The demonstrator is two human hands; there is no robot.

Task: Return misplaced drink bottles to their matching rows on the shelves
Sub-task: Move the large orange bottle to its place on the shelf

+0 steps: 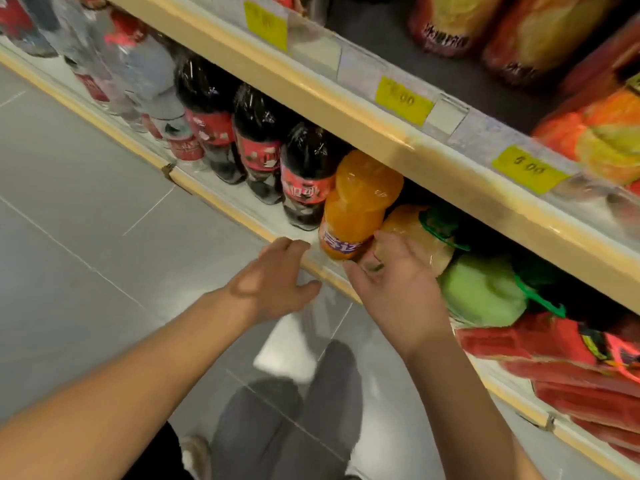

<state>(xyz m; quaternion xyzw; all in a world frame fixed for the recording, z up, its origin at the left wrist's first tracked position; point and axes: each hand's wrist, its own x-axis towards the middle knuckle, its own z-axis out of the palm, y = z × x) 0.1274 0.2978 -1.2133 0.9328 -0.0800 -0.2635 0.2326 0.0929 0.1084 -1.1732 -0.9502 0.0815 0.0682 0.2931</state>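
An orange soda bottle (356, 206) stands on the lower shelf (242, 216), right of three dark cola bottles (301, 174). My right hand (394, 282) hovers palm-up just below it with fingers relaxed, fingertips near the bottle's base and a pale yellow bottle (419, 237); whether they touch is unclear. My left hand (277, 278) is open, fingers spread, beside the shelf's front edge, left of the orange bottle. A green bottle (481, 292) sits further right.
Clear bottles with red labels (138, 81) fill the shelf's left end. Red packs (554, 348) lie at the right. The upper shelf edge (381, 109) with yellow price tags overhangs the bottles. Grey tiled floor (86, 202) and my legs are below.
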